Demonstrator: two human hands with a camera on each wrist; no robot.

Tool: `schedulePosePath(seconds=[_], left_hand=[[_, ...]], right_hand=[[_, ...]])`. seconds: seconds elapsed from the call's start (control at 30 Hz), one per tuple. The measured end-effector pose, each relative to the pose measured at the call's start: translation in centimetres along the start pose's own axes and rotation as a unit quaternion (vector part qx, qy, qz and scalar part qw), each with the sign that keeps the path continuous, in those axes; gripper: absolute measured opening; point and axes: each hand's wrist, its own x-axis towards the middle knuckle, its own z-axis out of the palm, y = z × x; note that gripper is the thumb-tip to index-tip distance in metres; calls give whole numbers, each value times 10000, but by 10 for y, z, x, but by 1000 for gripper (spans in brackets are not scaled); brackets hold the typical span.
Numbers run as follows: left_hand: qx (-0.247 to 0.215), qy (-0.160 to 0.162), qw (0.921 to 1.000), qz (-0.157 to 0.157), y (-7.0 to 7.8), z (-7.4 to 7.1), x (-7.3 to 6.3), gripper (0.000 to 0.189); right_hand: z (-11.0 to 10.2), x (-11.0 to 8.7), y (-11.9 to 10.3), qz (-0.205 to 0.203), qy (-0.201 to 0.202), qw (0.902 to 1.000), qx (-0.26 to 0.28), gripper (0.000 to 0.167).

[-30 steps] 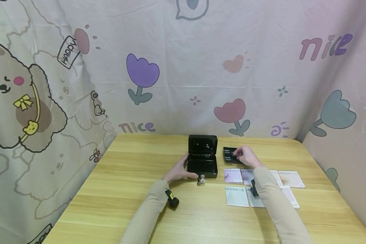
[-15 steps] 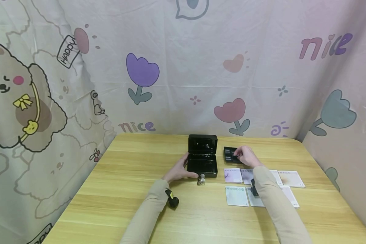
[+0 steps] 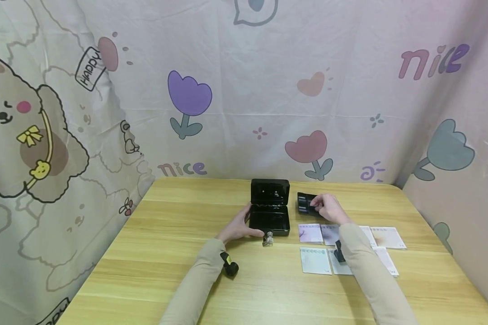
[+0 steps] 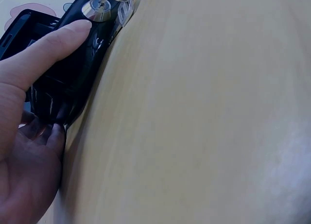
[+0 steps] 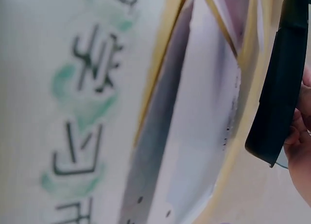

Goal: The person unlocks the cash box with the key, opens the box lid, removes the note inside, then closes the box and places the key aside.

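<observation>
A black cash box (image 3: pixel 270 193) stands with its lid raised near the back middle of the table. My left hand (image 3: pixel 240 226) holds its front left corner, the thumb along the front and the other fingers round the side. In the left wrist view the thumb tip lies beside the round silver lock (image 4: pixel 97 9), where a key on a ring (image 4: pixel 124 10) hangs. To the right of the box, my right hand (image 3: pixel 329 208) grips a black compartment tray (image 3: pixel 303 204). The right wrist view shows this tray edge-on, with fingers behind it.
Two rows of paper stacks with printed characters (image 3: pixel 316 261) lie on the wooden table (image 3: pixel 146 253), in front of the tray and partly under the right forearm. A patterned cloth (image 3: pixel 236 90) hangs behind the table.
The tray has tipped and shifted slightly left in my right hand, so its compartments show less. My left hand and the cash box stay where they were.
</observation>
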Motion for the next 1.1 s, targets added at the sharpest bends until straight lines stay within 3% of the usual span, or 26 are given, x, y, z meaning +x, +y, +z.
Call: schedulePosePath(seconds=[0.3, 0.83, 1.1], left_hand=[[-259, -29, 9997, -25, -1, 0, 1, 123], [-23, -4, 10000, -94, 2, 0, -1, 123], [92, 6, 9999, -61, 1, 0, -1, 123]], right_hand=[[-5, -10, -12, -131, 2, 9999, 80, 24], [-6, -30, -44, -275, -141, 9994, 168, 24], [4, -34, -62, -442, -262, 9986, 114, 27]])
